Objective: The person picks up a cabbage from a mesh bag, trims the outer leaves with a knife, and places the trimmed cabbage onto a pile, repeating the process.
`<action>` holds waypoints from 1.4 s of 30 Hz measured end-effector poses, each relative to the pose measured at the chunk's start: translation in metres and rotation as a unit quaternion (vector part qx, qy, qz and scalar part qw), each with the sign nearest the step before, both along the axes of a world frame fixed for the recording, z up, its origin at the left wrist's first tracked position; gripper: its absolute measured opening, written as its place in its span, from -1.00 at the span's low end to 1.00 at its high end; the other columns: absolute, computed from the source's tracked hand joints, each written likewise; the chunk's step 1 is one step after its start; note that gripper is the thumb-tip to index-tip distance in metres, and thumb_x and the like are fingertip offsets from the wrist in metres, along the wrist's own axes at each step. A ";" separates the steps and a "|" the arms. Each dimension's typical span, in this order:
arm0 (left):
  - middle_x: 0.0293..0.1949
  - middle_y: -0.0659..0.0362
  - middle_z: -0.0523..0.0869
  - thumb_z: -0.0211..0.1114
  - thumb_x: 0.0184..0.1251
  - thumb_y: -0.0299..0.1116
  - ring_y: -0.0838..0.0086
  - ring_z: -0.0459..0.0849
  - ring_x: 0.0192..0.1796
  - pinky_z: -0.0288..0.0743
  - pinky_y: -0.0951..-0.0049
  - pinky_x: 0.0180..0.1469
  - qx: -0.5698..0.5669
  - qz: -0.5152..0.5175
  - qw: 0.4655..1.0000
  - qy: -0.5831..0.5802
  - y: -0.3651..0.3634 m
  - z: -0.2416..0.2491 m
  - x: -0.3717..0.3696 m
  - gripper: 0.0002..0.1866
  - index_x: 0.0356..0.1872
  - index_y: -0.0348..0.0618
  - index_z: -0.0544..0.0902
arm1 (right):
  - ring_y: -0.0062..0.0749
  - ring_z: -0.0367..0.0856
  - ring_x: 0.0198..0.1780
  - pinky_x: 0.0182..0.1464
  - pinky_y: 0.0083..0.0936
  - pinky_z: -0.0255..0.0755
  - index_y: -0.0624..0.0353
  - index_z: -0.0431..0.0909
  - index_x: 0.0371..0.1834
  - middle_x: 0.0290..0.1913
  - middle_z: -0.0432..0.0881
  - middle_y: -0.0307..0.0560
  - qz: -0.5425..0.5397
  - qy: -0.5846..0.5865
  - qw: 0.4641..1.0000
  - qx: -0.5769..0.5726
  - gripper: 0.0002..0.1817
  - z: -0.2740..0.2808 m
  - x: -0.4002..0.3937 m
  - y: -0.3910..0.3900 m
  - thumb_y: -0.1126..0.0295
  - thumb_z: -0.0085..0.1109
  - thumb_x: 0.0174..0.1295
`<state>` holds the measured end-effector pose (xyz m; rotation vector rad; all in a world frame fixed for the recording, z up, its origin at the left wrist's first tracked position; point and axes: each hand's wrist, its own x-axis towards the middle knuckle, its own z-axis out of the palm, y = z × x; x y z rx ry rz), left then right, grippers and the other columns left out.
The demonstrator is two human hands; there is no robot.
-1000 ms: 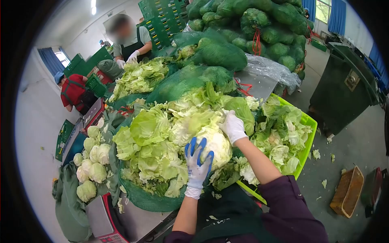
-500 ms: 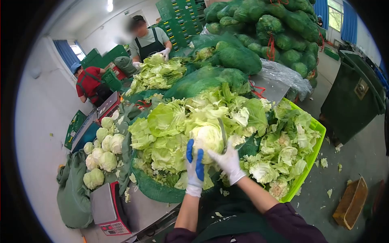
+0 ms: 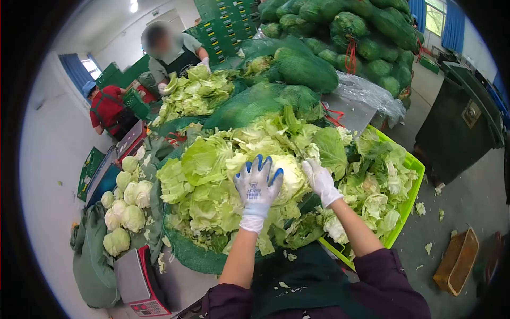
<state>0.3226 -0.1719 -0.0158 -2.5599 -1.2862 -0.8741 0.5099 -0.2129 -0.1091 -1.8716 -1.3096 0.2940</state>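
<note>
A pale, partly trimmed cabbage head (image 3: 293, 178) sits on the heap of loose green cabbage leaves (image 3: 204, 186). My left hand (image 3: 257, 186), in a white glove with blue fingertips, lies against its left side, fingers spread and back of the hand up. At the head's right side is my right hand (image 3: 321, 182), in a white glove, with its fingers closed round a knife; the handle is hidden and only a thin bit of blade shows near the fingertips. Green netting lies under the leaf heap.
A lime-green crate (image 3: 411, 186) full of leaves stands at right. Trimmed cabbages (image 3: 133, 218) and a red scale (image 3: 141, 282) are at left. Netted cabbage sacks (image 3: 366, 48) are piled behind. A co-worker (image 3: 172, 56) stands across the table. A dark bin (image 3: 457, 127) is at far right.
My left hand has moved from beneath the cabbage head to its left side, its fingers spreading. My right hand has moved up and right with the knife. The co-worker leans lower.
</note>
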 end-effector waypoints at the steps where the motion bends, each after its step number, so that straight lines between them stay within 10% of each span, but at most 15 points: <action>1: 0.06 0.07 0.64 0.30 0.16 -0.07 0.17 0.55 0.12 0.35 0.14 0.13 -0.004 -0.004 1.000 0.001 0.004 -0.008 0.001 -0.53 0.08 -0.02 0.63 | 0.22 0.60 -0.16 -0.08 -0.05 0.43 0.14 0.26 0.34 -0.23 0.63 0.33 -0.036 -0.012 0.996 -0.078 -0.36 0.017 -0.006 -0.012 -0.12 -0.34 0.43; 9: 0.03 0.10 0.65 0.28 0.17 -0.05 0.17 0.56 0.06 0.29 0.12 0.20 0.024 -0.048 0.998 -0.029 0.011 -0.025 0.005 -0.52 0.07 -0.06 0.63 | 0.18 0.59 -0.46 -0.35 -0.04 0.47 0.20 0.10 0.43 -0.50 0.62 0.22 -0.004 -0.060 0.978 -0.202 -0.36 0.054 -0.043 -0.018 -0.02 -0.28 0.45; 13: 0.02 0.09 0.66 0.29 0.17 -0.08 0.16 0.58 0.03 0.33 0.12 0.16 0.036 -0.033 0.997 -0.063 0.002 -0.031 0.010 -0.53 0.06 -0.10 0.62 | 0.13 0.63 -0.49 -0.40 -0.07 0.51 0.39 0.34 0.13 -0.53 0.62 0.26 0.011 -0.088 0.986 -0.142 -0.38 0.039 -0.031 -0.001 -0.05 -0.25 0.42; 18: 0.07 0.10 0.64 0.26 0.21 -0.07 0.15 0.56 0.08 0.32 0.13 0.16 0.024 -0.002 0.998 -0.054 -0.009 -0.029 0.009 -0.54 0.08 -0.06 0.62 | 0.18 0.61 -0.08 0.04 -0.11 0.46 0.35 0.57 -0.20 -0.20 0.64 0.34 0.033 -0.019 0.976 -0.214 -0.39 0.055 -0.018 0.024 -0.04 -0.30 0.44; 27: 0.14 -0.04 0.55 0.20 0.27 -0.01 0.03 0.48 0.16 0.31 0.07 0.16 -0.003 -0.022 0.997 -0.075 -0.045 -0.038 -0.043 -0.46 0.19 -0.10 0.54 | 0.18 0.56 0.05 0.11 -0.14 0.41 0.38 0.57 -0.04 -0.05 0.60 0.37 0.040 0.018 0.975 -0.216 -0.34 0.003 0.016 0.033 -0.09 -0.28 0.40; 33: 0.19 -0.16 0.46 0.44 0.02 -0.21 0.03 0.43 0.22 0.29 0.20 0.28 -0.157 -0.095 0.983 -0.006 -0.028 -0.005 -0.125 -0.27 0.27 -0.20 0.44 | 0.13 0.62 -0.08 -0.05 -0.20 0.46 0.29 0.53 -0.12 -0.20 0.65 0.29 -0.004 0.174 0.982 -0.067 -0.32 0.018 -0.058 0.003 -0.22 0.21 0.09; 35: 0.21 -0.14 0.45 0.46 -0.02 -0.24 0.04 0.40 0.26 0.25 0.23 0.33 -0.105 -0.110 0.986 0.063 -0.018 -0.007 -0.130 -0.23 0.29 -0.20 0.42 | 0.13 0.63 -0.12 -0.08 -0.19 0.48 0.28 0.54 -0.10 -0.21 0.65 0.28 0.020 0.153 0.988 -0.025 -0.36 0.038 -0.061 0.010 -0.16 0.22 0.12; 37: 0.17 -0.17 0.48 0.53 -0.16 -0.13 0.02 0.34 0.32 0.24 0.19 0.35 -0.268 -0.172 0.942 -0.110 -0.004 -0.032 -0.130 -0.14 0.29 -0.10 0.43 | 0.13 0.63 -0.15 -0.11 -0.19 0.49 0.26 0.55 -0.08 -0.23 0.66 0.26 0.040 0.130 0.991 0.012 -0.41 0.045 -0.050 0.027 -0.11 0.22 0.14; 42: 0.14 -0.01 0.51 0.55 -0.20 -0.11 0.15 0.53 0.13 0.42 0.25 0.20 -0.240 -0.079 0.960 -0.120 -0.016 -0.015 -0.097 -0.12 0.28 -0.08 0.44 | 0.17 0.63 -0.28 -0.19 -0.13 0.51 0.42 0.19 0.31 -0.30 0.65 0.29 -0.176 -0.027 0.983 -0.036 -0.30 0.061 -0.007 0.039 0.01 -0.03 0.36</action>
